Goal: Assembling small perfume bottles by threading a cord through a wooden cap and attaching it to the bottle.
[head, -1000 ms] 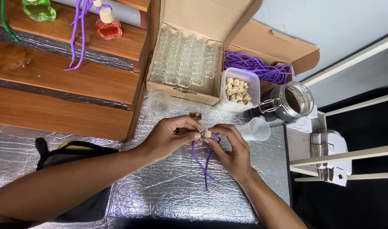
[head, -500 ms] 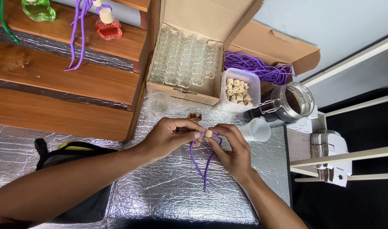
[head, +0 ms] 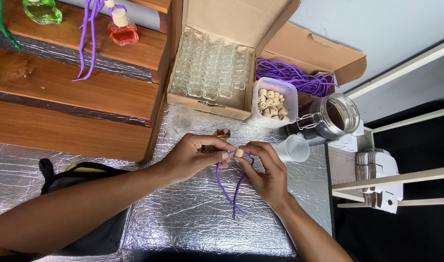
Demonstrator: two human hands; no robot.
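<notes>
- The fingers [head: 227, 154] of both hands meet over the middle of the foil-covered surface [head: 183, 228], pressed together in a pinch around a small wooden bead [head: 239, 153] and the top of a purple cord [head: 227, 187].
- The left hand [head: 192, 157] comes in from the left, thumb and forefinger closed on the cord just beside the bead; the right hand [head: 265, 174] curls in from the right, its fingertips closed on the bead itself. Both are equally close, touching it.
- The bead sits between the two pinches, upright as far as I can tell; whether the cord is through its hole I cannot tell.
- The cord hangs from the fingers toward the person, doubled, its long axis running away-to-near, with the loose ends lying on the foil.
- Just beyond the fingers stands a small amber-capped bottle [head: 223, 133], with a clear cup [head: 182, 118] to its left and a little plastic beaker [head: 293, 148] to its right.
- Farther back: a tub of wooden beads [head: 274, 101], a cardboard box of glass bottles [head: 209, 68], a bundle of purple cords [head: 294, 77] and a clip-top jar [head: 336, 116].
</notes>
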